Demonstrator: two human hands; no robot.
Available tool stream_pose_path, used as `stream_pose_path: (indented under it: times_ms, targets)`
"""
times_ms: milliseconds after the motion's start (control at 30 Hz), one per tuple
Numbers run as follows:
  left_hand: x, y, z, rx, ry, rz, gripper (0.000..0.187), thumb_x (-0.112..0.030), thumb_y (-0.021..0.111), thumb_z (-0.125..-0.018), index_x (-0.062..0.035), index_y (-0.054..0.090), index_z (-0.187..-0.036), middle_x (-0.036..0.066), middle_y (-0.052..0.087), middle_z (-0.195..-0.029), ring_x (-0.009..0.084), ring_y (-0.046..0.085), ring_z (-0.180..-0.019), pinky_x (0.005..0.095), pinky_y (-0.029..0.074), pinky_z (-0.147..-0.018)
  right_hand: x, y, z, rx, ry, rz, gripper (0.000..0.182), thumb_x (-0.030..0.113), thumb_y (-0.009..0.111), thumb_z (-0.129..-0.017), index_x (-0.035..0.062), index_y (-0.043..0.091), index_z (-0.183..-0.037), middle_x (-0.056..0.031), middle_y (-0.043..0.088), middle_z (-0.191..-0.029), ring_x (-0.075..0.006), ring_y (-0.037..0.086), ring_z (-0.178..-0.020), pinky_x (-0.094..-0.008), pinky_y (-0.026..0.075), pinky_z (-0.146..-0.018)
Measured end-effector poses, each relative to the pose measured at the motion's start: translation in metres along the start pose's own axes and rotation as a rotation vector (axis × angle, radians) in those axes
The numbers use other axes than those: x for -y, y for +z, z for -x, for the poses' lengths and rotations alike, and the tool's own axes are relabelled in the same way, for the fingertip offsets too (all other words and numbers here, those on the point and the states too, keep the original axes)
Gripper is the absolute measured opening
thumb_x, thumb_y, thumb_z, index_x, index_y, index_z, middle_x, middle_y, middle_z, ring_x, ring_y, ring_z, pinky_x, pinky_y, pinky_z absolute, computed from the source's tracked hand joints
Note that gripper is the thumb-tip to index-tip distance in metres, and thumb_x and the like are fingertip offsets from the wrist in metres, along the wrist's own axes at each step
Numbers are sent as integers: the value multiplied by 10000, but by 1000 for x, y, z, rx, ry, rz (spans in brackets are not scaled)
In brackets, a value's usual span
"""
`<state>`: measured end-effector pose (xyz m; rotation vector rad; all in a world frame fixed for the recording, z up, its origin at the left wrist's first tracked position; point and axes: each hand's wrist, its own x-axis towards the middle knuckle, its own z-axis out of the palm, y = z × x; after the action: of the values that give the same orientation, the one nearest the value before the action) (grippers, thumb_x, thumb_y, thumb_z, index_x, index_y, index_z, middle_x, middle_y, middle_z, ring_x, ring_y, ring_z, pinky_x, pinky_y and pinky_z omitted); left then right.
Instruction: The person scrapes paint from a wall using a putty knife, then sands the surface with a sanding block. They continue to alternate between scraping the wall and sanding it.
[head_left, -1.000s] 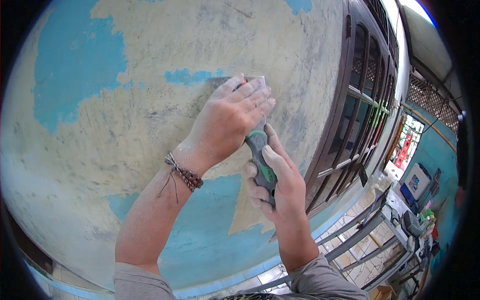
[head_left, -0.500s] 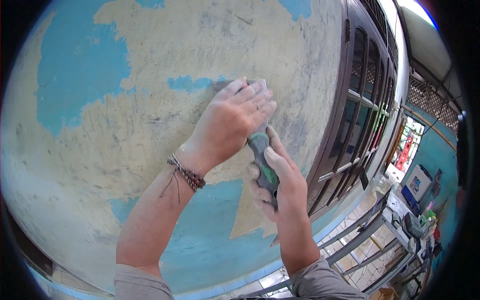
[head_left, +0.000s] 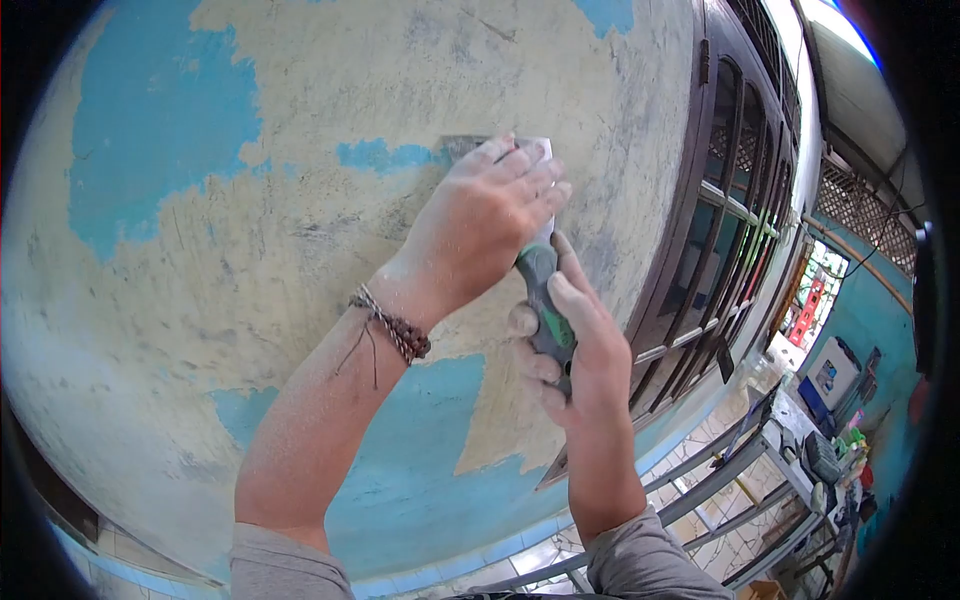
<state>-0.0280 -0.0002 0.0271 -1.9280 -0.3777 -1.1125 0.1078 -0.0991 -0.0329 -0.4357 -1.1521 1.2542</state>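
A wide metal scraper (head_left: 536, 150) with a grey and green handle lies against the wall (head_left: 340, 240), its blade beside a narrow strip of blue paint. My right hand (head_left: 590, 335) is wrapped round the handle. Across the blade rests my left hand (head_left: 495, 205), fingers extended and pressing on the metal, hiding much of it. White dust coats both hands, and a braided bracelet circles my left wrist. The wall shows pale, scuffed plaster with ragged blue patches (head_left: 165, 130) at the upper left and below my arms.
A dark-framed window (head_left: 715, 210) with bars is right of the scraper. At the lower right stands a metal-framed table (head_left: 790, 450) with tools and other items, near a white and blue box (head_left: 832, 375). Tiled floor (head_left: 700, 500) shows beneath the metal frame.
Both hands and the scraper have moved a little up and to the right along the wall. Their hold on the scraper looks the same.
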Motion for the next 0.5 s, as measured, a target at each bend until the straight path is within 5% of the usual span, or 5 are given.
stream_pose_path:
  times_ms: [500]
  targets:
    - [-10, -7, 24, 45, 17, 34, 380, -46, 552, -890, -106, 660, -1250, 84, 624, -1346, 234, 537, -1310, 438, 364, -1151, -19, -1, 15, 12, 46, 16, 635, 234, 462, -1018, 173, 193, -1589, -47, 560, -812, -84, 474, -480, -211, 365, -376]
